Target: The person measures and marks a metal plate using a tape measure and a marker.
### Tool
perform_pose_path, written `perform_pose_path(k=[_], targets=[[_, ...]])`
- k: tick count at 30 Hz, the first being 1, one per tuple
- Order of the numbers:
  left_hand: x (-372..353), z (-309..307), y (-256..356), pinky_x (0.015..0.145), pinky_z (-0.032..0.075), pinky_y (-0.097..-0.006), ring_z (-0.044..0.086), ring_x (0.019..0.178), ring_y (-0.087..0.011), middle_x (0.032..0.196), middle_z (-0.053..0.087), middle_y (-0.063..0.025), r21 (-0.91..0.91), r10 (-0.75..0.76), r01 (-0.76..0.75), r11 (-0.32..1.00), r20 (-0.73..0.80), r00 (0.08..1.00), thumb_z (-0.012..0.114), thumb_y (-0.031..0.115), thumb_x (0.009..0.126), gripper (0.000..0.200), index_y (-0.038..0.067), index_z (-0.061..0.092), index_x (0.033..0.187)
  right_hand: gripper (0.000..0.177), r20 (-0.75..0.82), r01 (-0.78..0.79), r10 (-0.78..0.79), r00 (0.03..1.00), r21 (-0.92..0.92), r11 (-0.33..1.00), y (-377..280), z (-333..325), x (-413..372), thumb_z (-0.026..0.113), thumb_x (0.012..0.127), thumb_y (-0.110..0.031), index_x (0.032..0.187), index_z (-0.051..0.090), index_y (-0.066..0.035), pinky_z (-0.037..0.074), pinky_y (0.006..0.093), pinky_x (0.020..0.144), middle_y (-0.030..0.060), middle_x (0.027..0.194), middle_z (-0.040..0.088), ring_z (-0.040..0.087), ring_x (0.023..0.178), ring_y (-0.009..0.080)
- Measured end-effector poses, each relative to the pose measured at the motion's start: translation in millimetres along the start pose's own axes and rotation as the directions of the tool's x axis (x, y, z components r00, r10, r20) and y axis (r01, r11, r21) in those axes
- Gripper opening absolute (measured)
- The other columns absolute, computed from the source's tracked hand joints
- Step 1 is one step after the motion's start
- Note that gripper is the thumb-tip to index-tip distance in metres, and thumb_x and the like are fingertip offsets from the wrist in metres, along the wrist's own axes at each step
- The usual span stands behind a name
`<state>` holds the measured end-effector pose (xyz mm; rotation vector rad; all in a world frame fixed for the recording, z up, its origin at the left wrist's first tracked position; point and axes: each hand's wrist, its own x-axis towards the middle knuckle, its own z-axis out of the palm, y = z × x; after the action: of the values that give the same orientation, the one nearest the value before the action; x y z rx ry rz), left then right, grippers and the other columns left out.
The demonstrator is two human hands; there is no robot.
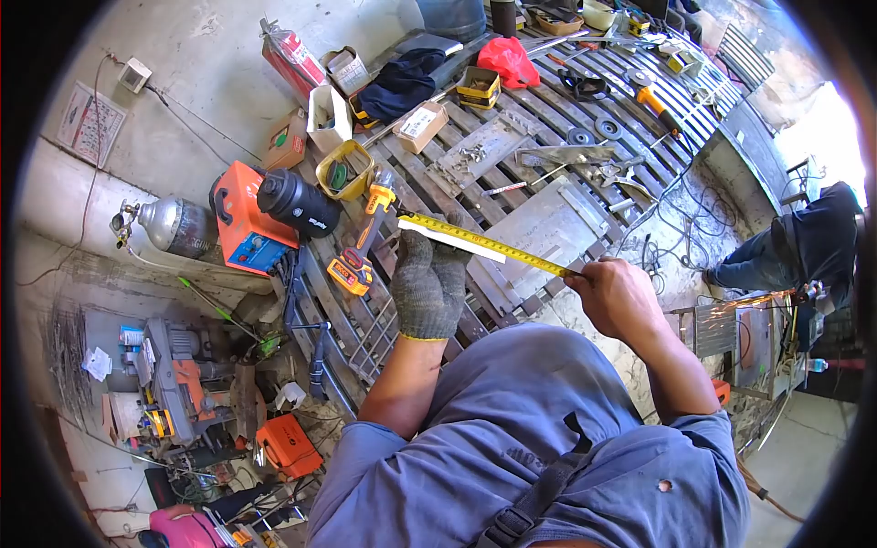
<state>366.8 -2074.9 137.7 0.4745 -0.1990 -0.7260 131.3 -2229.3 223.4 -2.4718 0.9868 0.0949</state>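
Left hand (429,283), in a grey knit glove: fingers curled shut at the near end of the tape measure (493,245), clamping it together with a pale flat strip (454,239) that runs under the tape at that end. Can't tell how much of the strip is inside the grip.

Right hand (619,297), bare: fingers pinched closed on the far end of the tape. Tape case isn't visible, maybe hidden in the palm, can't confirm.

Tape: yellow with black markings, pulled straight and taut between both hands. It is held in the air in front of the chest, above the near edge of the slatted metal table (539,100), sloping down from left to right.

Nearby on the table: yellow-orange meter (352,270) just left of the glove, orange welder box (242,224) further left.

Another person (813,245) crouches at the far right, well apart.
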Motion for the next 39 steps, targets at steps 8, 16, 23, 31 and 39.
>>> perform_pose_path(k=[8,16,23,31,39], targets=[[4.2,-0.5,-2.1,0.121,0.043,-0.0642,0.065,0.129,-0.0347,0.133,0.071,-0.0051,0.059,0.047,-0.051,0.997,0.063,0.997,0.073,0.036,0.104,0.049,0.011,0.062,0.146,0.040,0.052,-0.016,0.017,0.998,-0.016,1.000,-3.1,-3.5,-3.4,0.066,0.106,-0.038,0.098,0.082,-0.002,0.058,0.0548,0.081,0.0239,0.089,0.074,0.073,0.086,0.0447],[1.6,17.3,5.4,0.119,0.045,-0.0630,0.069,0.121,-0.0291,0.124,0.073,-0.0032,0.069,0.087,-0.094,0.993,0.110,0.990,0.078,0.042,0.100,0.059,0.008,0.062,0.146,0.041,0.066,0.005,-0.002,0.998,-0.038,0.999,-6.9,-4.1,-4.1,0.065,0.106,-0.038,0.098,0.081,-0.002,0.058,0.0550,0.078,0.0240,0.086,0.074,0.073,0.084,0.0453],[4.0,16.4,11.1,0.112,0.052,-0.0629,0.070,0.114,-0.0295,0.120,0.072,-0.0045,0.083,0.179,-0.189,0.978,0.119,0.977,0.073,0.044,0.103,0.055,0.008,0.062,0.143,0.033,0.016,0.083,-0.082,0.997,-0.068,0.994,-12.5,-2.0,-4.7,0.062,0.106,-0.029,0.097,0.080,-0.003,0.056,0.0570,0.076,0.0234,0.086,0.072,0.071,0.082,0.0455],[4.5,16.3,22.8,0.109,0.055,-0.0650,0.072,0.110,-0.0280,0.116,0.073,-0.0037,0.095,0.151,-0.149,0.984,-0.014,0.988,0.070,0.044,0.104,0.053,0.008,0.063,0.142,0.031,-0.074,0.142,-0.152,0.986,-0.129,0.981,-26.1,-10.2,-8.1,0.062,0.103,-0.022,0.092,0.080,0.001,0.058,0.0560,0.073,0.0267,0.089,0.073,0.075,0.081,0.0453],[5.5,14.1,25.9,0.107,0.056,-0.0647,0.072,0.108,-0.0279,0.114,0.074,-0.0045,0.072,0.151,-0.148,0.986,-0.045,0.988,0.067,0.042,0.107,0.049,0.007,0.063,0.141,0.032,-0.084,0.167,-0.181,0.980,-0.150,0.975,-27.3,-7.6,-6.0,0.062,0.103,-0.020,0.089,0.078,0.003,0.059,0.0556,0.072,0.0271,0.086,0.072,0.075,0.080,0.0446]])
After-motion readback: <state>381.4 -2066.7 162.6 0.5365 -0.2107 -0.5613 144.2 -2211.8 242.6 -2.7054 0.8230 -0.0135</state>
